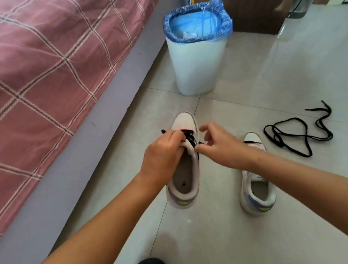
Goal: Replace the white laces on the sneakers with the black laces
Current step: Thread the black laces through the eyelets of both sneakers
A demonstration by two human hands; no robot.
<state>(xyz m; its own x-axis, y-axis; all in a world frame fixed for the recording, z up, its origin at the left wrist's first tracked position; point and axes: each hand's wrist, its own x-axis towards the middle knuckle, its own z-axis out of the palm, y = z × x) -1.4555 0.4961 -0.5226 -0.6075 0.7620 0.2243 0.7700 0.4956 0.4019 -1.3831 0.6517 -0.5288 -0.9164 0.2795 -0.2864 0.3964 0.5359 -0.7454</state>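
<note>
The left hand [162,153] grips the tongue of the near sneaker [184,172], held off the floor and already carrying a black lace [190,140]. The right hand [220,143] pinches that lace's end at the sneaker's side. The second sneaker [256,179] stands on the tiles [257,239], a loose lace [299,133] just beside it.

The bedspread [43,68] is dusty pink with a white check. The bin [197,67] is white with a blue liner [196,18]. Both sneakers [184,172] are white with blue and yellow heels, one threaded with black lace [190,140]. A loose black lace [299,134] lies on pale grey floor tiles [256,228].
</note>
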